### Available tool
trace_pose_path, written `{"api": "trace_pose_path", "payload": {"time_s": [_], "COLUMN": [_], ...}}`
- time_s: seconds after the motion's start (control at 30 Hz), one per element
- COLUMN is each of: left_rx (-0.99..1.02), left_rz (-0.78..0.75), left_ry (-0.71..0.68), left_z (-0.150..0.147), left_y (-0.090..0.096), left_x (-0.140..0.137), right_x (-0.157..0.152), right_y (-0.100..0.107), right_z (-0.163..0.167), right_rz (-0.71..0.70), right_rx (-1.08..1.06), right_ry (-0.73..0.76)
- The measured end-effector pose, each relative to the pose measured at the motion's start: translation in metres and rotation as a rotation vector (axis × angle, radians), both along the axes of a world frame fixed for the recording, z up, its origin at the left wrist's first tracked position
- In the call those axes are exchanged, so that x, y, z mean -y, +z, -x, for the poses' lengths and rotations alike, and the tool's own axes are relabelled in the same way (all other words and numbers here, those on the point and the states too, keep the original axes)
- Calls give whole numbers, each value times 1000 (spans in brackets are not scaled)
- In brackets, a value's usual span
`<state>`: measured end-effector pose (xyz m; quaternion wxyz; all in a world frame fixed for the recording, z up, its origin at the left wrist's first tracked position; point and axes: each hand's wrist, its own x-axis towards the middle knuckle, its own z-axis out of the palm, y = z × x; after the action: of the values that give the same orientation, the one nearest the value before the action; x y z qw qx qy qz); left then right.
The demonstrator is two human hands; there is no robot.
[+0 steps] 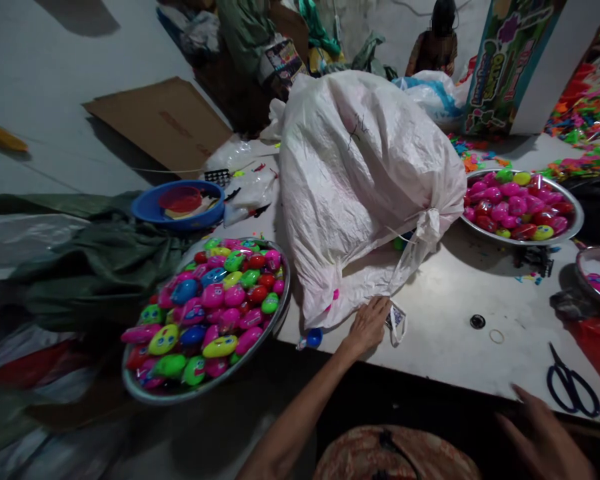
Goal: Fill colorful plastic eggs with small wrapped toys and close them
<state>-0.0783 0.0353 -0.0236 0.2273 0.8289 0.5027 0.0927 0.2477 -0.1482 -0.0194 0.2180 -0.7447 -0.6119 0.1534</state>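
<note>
A big white woven sack (360, 167), tied with a knot at its right, rests on the table. Palm down at its lower edge is my left hand (370, 327), fingers lying forward against the sack's hem; whether they press the sack or only the table is hard to see. Right beside the fingertips lies a small patterned piece with a white strap (397, 323). To the left of the hand is a small blue plastic piece (313, 337). My right hand (545, 433), blurred, hovers off the table's front edge, thumb and finger apart, near black-handled scissors (573, 387).
A metal basin of colourful plastic eggs (215, 313) stands left, another basin of mostly pink eggs (520, 207) right. Behind the left one is a blue tub (180, 223). A black ring (477, 321) and a rubber band (497, 336) lie on the table (445, 360). A person (433, 50) is at the back.
</note>
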Motion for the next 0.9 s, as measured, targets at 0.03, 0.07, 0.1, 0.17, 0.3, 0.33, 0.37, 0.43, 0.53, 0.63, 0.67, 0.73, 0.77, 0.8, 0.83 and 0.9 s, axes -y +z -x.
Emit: {"api": "trace_pose_path", "payload": {"time_s": [0.03,0.07,0.1,0.17,0.3,0.33,0.37,0.43,0.53,0.63,0.67,0.73,0.77,0.8,0.83,0.9], "left_rx": [-35,-52,-57,-55,-77,-90,-102,-110,-85,-51,-42,-26,-16,-5,11,57], "left_rz": [-3,-8,-16,-25,-23,-31,-39,-43,-27,-58,-71,-85,-90,-96,-102,-113], "left_ry": [-32,-67,-100,-155,-140,-107,-70,8,110,138,130,105,91,75,59,39], "left_z": [-1,-2,-3,0,8,10,10,9,7,8,9,11,13,13,14,13], "left_y": [3,6,9,13,8,5,2,-1,-3,-5,-5,-7,-8,-8,-8,-8], "left_x": [-4,-8,-10,-12,2,8,14,24,31,31,31,31,31,31,32,34], "right_x": [-22,-45,-67,-107,-159,-166,-171,-174,-167,-155,-153,-153,-155,-157,-160,-164], "right_y": [0,1,1,2,4,4,5,6,6,4,2,0,-1,-2,-2,-4], "right_z": [31,62,93,139,154,145,134,113,104,122,131,147,153,157,160,161], "right_rz": [6,14,11,2,113,135,144,135,38,-60,-56,8,49,84,107,119], "right_rx": [-55,-111,-134,-84,40,46,56,99,126,35,-3,-53,-62,-66,-70,-100], "right_ry": [91,192,264,364,436,445,451,442,356,352,398,504,538,553,552,537]}}
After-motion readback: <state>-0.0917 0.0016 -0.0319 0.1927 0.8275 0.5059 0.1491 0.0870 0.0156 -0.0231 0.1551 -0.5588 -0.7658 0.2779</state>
